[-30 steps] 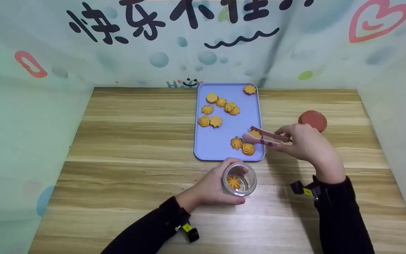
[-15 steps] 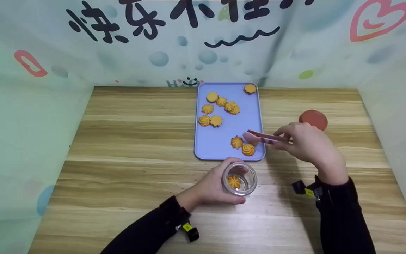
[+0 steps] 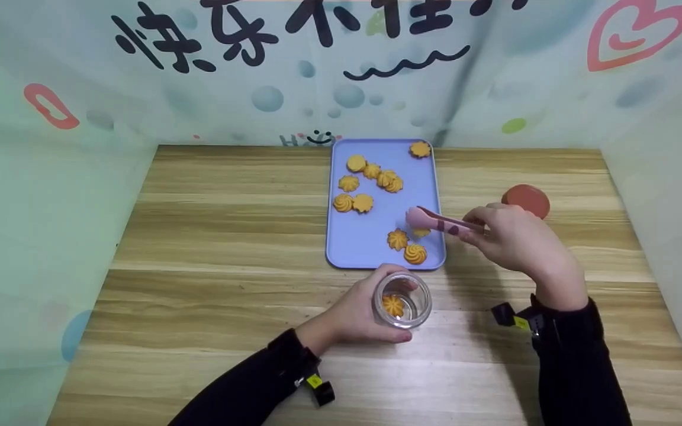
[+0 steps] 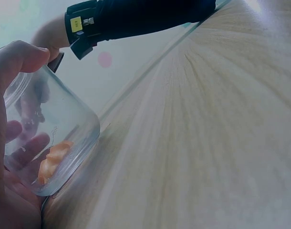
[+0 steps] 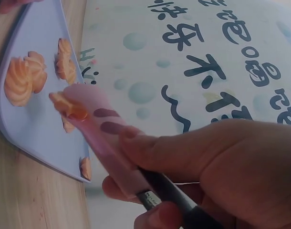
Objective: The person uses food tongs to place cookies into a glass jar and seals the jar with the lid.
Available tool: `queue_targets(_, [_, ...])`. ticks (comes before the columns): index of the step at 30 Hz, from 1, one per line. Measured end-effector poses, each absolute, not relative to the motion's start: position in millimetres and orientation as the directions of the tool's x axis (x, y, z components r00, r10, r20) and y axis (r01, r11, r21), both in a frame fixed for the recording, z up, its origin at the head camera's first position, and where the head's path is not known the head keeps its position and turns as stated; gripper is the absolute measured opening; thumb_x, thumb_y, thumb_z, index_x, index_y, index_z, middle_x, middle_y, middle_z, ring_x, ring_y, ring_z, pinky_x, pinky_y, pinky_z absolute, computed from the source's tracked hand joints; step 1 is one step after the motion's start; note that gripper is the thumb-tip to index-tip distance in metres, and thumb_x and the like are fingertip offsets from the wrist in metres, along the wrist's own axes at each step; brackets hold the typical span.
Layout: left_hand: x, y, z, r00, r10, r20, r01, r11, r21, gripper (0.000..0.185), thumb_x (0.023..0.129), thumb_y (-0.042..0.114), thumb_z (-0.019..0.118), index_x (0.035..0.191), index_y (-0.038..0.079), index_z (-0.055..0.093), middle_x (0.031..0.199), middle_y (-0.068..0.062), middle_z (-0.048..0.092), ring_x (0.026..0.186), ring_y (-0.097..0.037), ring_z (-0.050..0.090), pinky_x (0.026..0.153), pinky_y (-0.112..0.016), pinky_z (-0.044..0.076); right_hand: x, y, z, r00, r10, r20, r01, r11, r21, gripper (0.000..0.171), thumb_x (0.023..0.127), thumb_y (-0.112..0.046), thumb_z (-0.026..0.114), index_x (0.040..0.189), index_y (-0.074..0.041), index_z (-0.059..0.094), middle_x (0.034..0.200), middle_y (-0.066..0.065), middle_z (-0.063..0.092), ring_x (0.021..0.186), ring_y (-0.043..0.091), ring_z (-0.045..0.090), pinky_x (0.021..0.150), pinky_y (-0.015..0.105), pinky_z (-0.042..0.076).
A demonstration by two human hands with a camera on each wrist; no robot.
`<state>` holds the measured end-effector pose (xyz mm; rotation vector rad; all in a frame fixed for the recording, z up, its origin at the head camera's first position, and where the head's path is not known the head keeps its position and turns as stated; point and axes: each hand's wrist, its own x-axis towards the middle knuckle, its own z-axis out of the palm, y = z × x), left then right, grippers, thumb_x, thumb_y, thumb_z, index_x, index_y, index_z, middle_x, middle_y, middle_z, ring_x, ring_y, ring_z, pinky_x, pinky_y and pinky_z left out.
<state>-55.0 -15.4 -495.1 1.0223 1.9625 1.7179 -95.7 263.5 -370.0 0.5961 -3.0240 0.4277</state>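
A clear glass jar (image 3: pixel 402 300) stands upright and lidless on the wooden table, just below the centre of the head view, right in front of the near edge of the tray. One orange swirl cookie (image 3: pixel 393 305) lies on its bottom; in the left wrist view the jar (image 4: pixel 43 143) fills the left side of the frame, the cookie (image 4: pixel 52 160) resting low against the glass. Pink tongs (image 3: pixel 438 223) with darker pink spots lie nearly level right of centre, tips pointing left over the tray's near right corner, their arms squeezed together. They pinch a small orange cookie (image 5: pixel 67 105), seen at upper left in the right wrist view.
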Motion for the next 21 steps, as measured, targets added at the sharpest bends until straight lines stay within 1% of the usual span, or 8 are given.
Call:
queue_targets(4, [-55,-15,-495,-0.681,0.703,0.203,0.294,0.01,0.956,0.086,0.062,0.037,0.088,0.132,0.029,0.037,0.125,-0.004,0.058,0.12,-0.022,0.055,0.108,-0.036,0.042,-95,262,-369,-0.92,-0.376,0.113,-0.392,0.879,-0.271,0.025,0.088,-0.035,0.066,0.1,-0.013,0.068,0.085,-0.001,0.065,0.072,0.014,0.057,0.065,0.034,0.048])
queue_targets(7, [-55,-15,-495,-0.679,0.706,0.199,0.288,0.006,0.958,0.086,0.062,0.036,0.088,0.132,0.029,0.037,0.126,-0.003,0.058,0.121,-0.022,0.055,0.108,-0.036,0.042,-94,262,-366,-0.9,-0.405,0.159,-0.434,0.859,-0.27,0.028,0.089,-0.039,0.063,0.101,-0.014,0.066,0.085,-0.003,0.064,0.07,0.012,0.054,0.064,0.032,0.046])
queue_targets(11, [-55,-15,-494,-0.678,0.709,0.192,0.278,0.006,0.961,0.086,0.062,0.036,0.088,0.132,0.03,0.037,0.126,-0.003,0.058,0.121,-0.021,0.055,0.109,-0.036,0.042,-87,264,-356,-0.841,-0.485,0.242,-0.539,0.794,-0.282,0.025,0.09,-0.037,0.063,0.105,-0.016,0.064,0.086,-0.006,0.061,0.066,0.008,0.049,0.059,0.025,0.042])
queue_targets(13, [-55,-15,-494,-0.679,0.71,0.189,0.278,0.011,0.96,0.087,0.062,0.036,0.088,0.132,0.03,0.037,0.126,-0.001,0.058,0.121,-0.021,0.055,0.109,-0.035,0.041,-81,264,-349,-0.809,-0.523,0.268,-0.586,0.754,-0.296,0.022,0.09,-0.034,0.064,0.106,-0.018,0.064,0.086,-0.009,0.06,0.066,0.005,0.047,0.059,0.022,0.041])
queue_targets(15, [-55,-15,-494,-0.681,0.708,0.187,0.283,0.019,0.959,0.087,0.062,0.037,0.088,0.132,0.03,0.037,0.126,0.001,0.058,0.121,-0.02,0.055,0.109,-0.034,0.041,-75,263,-341,-0.79,-0.549,0.274,-0.613,0.724,-0.316,0.021,0.09,-0.031,0.064,0.107,-0.02,0.064,0.084,-0.012,0.057,0.067,0.002,0.046,0.058,0.018,0.039])
queue_targets(18, [-55,-16,-495,-0.687,0.702,0.188,0.293,0.03,0.956,0.088,0.061,0.039,0.088,0.132,0.031,0.037,0.125,0.004,0.058,0.12,-0.019,0.055,0.109,-0.033,0.041,-66,260,-331,-0.783,-0.563,0.263,-0.622,0.707,-0.338,0.019,0.089,-0.03,0.065,0.107,-0.022,0.064,0.084,-0.016,0.055,0.069,-0.001,0.046,0.059,0.014,0.038])
queue_targets(21, [-54,-17,-491,-0.69,0.699,0.187,0.295,0.036,0.955,0.088,0.061,0.037,0.088,0.133,0.029,0.038,0.125,0.004,0.058,0.119,-0.02,0.056,0.109,-0.034,0.041,-57,258,-323,-0.769,-0.585,0.258,-0.638,0.683,-0.355,0.02,0.089,-0.028,0.066,0.107,-0.022,0.064,0.082,-0.018,0.054,0.068,0.0,0.045,0.059,0.012,0.036])
